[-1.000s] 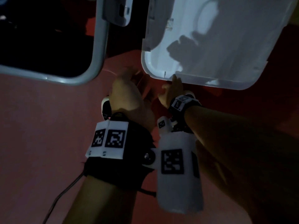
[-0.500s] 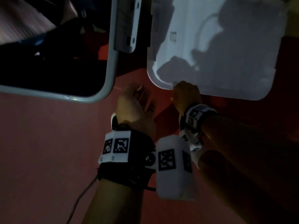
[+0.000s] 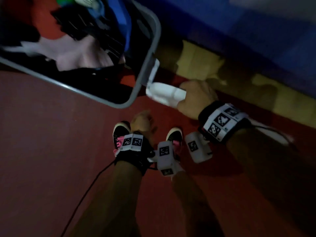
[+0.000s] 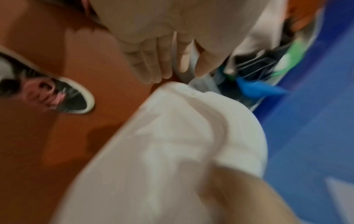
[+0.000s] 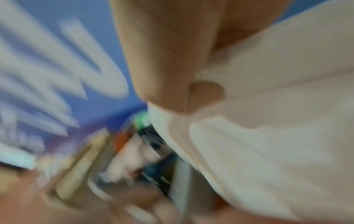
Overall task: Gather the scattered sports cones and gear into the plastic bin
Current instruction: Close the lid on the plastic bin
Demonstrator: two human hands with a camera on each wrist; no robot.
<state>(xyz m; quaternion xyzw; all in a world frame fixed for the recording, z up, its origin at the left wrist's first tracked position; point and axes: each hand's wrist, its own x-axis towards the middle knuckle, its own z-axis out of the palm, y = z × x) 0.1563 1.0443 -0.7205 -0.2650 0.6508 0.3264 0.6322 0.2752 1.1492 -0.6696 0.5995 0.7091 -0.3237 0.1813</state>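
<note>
The plastic bin [image 3: 147, 53] with a grey rim stands at the upper left and holds blurred blue, black, white and green gear [image 3: 95, 31]. My right hand [image 3: 185, 95] grips a white plastic lid [image 3: 162, 94] by its edge, just right of the bin's corner and beside the bin's white latch [image 3: 153, 71]. The same lid [image 4: 182, 136] fills the left wrist view, and in the right wrist view my thumb presses on the lid [image 5: 268, 121]. Below the bin's corner my left hand [image 3: 142, 117] hangs with relaxed fingers [image 4: 151, 60], holding nothing.
Two black shoes with pink laces [image 3: 120, 132] [image 3: 174, 134] stand on the red floor [image 3: 42, 151]. A blue surface [image 3: 239, 23] with a yellowish strip [image 3: 205, 62] runs along the right. A black cable [image 3: 89, 185] trails from my left wrist.
My right hand has closed on the lid's edge and carried it over beside the bin's corner. The view has swung, so the bin's contents and my shoes now show. My left hand stays empty.
</note>
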